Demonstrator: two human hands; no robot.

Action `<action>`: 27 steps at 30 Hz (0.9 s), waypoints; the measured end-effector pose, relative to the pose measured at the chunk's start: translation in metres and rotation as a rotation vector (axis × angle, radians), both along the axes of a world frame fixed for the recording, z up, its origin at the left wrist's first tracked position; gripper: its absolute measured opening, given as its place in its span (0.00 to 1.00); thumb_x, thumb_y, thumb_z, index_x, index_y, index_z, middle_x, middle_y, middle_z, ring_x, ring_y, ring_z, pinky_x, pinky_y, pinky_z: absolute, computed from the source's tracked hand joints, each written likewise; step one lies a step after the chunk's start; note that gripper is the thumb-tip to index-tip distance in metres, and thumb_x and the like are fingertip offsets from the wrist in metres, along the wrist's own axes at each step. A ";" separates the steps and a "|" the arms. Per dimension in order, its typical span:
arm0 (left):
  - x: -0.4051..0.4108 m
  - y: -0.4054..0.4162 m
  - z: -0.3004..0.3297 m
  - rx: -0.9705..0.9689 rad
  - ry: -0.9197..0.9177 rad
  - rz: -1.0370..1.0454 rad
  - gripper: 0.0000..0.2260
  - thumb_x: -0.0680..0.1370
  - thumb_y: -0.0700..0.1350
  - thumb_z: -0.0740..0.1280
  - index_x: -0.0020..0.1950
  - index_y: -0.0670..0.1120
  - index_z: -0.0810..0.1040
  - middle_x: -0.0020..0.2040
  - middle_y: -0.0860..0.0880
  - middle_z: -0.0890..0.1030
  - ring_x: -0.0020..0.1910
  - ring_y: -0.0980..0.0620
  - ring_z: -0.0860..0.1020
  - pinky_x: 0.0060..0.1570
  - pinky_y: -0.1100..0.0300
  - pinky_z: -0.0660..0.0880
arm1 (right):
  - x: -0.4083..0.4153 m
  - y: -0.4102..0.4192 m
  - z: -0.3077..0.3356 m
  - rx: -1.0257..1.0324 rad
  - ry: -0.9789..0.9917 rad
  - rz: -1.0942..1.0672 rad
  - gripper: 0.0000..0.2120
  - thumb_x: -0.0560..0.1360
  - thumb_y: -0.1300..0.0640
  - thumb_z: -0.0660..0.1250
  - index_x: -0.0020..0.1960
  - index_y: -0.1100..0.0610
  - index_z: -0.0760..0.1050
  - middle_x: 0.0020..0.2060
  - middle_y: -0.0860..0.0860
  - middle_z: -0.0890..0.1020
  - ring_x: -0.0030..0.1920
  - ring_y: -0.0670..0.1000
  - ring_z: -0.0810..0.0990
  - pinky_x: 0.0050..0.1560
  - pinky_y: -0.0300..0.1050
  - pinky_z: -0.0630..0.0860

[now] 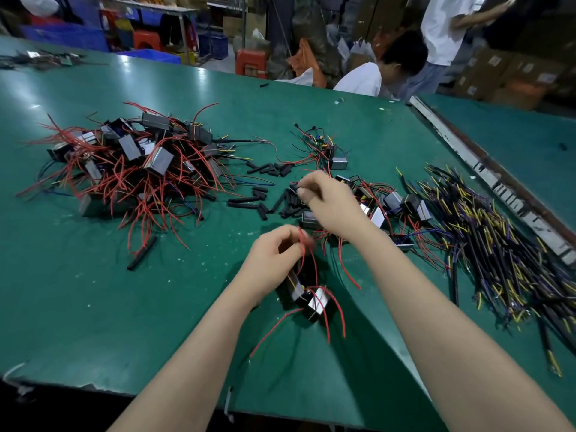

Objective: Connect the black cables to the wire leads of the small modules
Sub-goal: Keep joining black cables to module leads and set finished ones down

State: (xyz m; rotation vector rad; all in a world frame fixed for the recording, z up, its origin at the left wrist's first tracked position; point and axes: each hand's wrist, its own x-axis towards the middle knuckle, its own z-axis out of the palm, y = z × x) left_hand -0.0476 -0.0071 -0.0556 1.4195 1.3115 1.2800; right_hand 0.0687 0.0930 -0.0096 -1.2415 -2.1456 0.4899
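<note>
Green workshop table (93, 307), wires heaped at ten and three o'clock
Left hand (274, 263) pinches red wire leads (304, 244) of a small black-and-silver module (316, 302) hanging toward six; right hand (327, 201) pinches a short black sleeve (301, 191)

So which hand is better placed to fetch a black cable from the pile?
Probably the right hand: it is nearer the black cable pile at the right, pinching only something small. The left hand grips a module's red leads.
</note>
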 end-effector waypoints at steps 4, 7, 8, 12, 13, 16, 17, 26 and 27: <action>0.002 -0.003 0.008 -0.088 -0.141 -0.087 0.14 0.75 0.41 0.61 0.40 0.51 0.85 0.43 0.52 0.85 0.45 0.54 0.82 0.44 0.66 0.76 | 0.027 -0.031 -0.005 -0.178 0.546 -0.029 0.07 0.79 0.61 0.62 0.46 0.50 0.72 0.39 0.44 0.79 0.37 0.39 0.77 0.42 0.30 0.71; 0.002 -0.009 0.010 -0.107 -0.202 -0.171 0.17 0.70 0.48 0.56 0.41 0.49 0.85 0.45 0.49 0.85 0.45 0.52 0.82 0.43 0.64 0.77 | 0.039 -0.054 -0.019 -0.270 0.743 -0.087 0.05 0.80 0.59 0.62 0.52 0.50 0.73 0.39 0.46 0.80 0.34 0.37 0.76 0.38 0.30 0.72; 0.002 -0.010 0.010 -0.109 -0.181 -0.175 0.18 0.70 0.49 0.55 0.41 0.49 0.85 0.45 0.48 0.85 0.45 0.52 0.82 0.42 0.65 0.77 | 0.042 -0.060 -0.023 -0.283 0.763 -0.102 0.06 0.80 0.58 0.62 0.54 0.49 0.73 0.39 0.46 0.80 0.34 0.37 0.75 0.37 0.30 0.71; 0.003 -0.010 0.011 -0.123 -0.114 -0.146 0.17 0.70 0.48 0.55 0.36 0.49 0.84 0.43 0.47 0.84 0.41 0.52 0.81 0.39 0.64 0.76 | 0.046 -0.070 -0.023 -0.305 0.729 0.005 0.08 0.79 0.54 0.62 0.53 0.43 0.77 0.35 0.39 0.78 0.33 0.38 0.71 0.36 0.32 0.70; 0.004 -0.010 0.011 -0.114 -0.085 -0.138 0.16 0.72 0.46 0.56 0.34 0.49 0.83 0.41 0.48 0.84 0.39 0.54 0.80 0.39 0.64 0.75 | 0.043 -0.074 -0.022 -0.318 0.710 0.043 0.06 0.78 0.52 0.63 0.51 0.44 0.78 0.34 0.38 0.78 0.33 0.38 0.72 0.37 0.31 0.70; 0.005 -0.009 0.008 -0.101 -0.001 -0.098 0.19 0.78 0.40 0.57 0.31 0.48 0.80 0.34 0.50 0.82 0.33 0.55 0.78 0.35 0.63 0.72 | 0.036 -0.081 -0.022 -0.343 0.672 0.130 0.03 0.73 0.51 0.67 0.46 0.47 0.79 0.37 0.38 0.81 0.39 0.38 0.76 0.44 0.32 0.72; 0.005 -0.009 0.007 -0.092 0.021 -0.081 0.19 0.78 0.41 0.57 0.30 0.46 0.79 0.32 0.50 0.81 0.32 0.54 0.76 0.34 0.62 0.71 | 0.034 -0.083 -0.022 -0.343 0.668 0.153 0.03 0.72 0.51 0.68 0.45 0.47 0.80 0.39 0.40 0.82 0.42 0.39 0.77 0.47 0.35 0.73; 0.008 -0.005 0.000 -0.076 0.061 0.025 0.21 0.80 0.42 0.57 0.27 0.43 0.73 0.20 0.55 0.67 0.21 0.58 0.63 0.23 0.65 0.59 | 0.035 -0.090 -0.017 -0.360 0.817 0.261 0.07 0.72 0.53 0.67 0.47 0.56 0.76 0.43 0.49 0.86 0.48 0.48 0.83 0.50 0.39 0.76; 0.007 -0.005 -0.001 -0.074 0.045 0.041 0.20 0.80 0.41 0.58 0.28 0.41 0.73 0.20 0.54 0.67 0.22 0.57 0.63 0.23 0.64 0.59 | 0.036 -0.090 -0.016 -0.357 0.819 0.257 0.08 0.72 0.53 0.67 0.47 0.56 0.76 0.43 0.49 0.86 0.48 0.46 0.83 0.49 0.36 0.76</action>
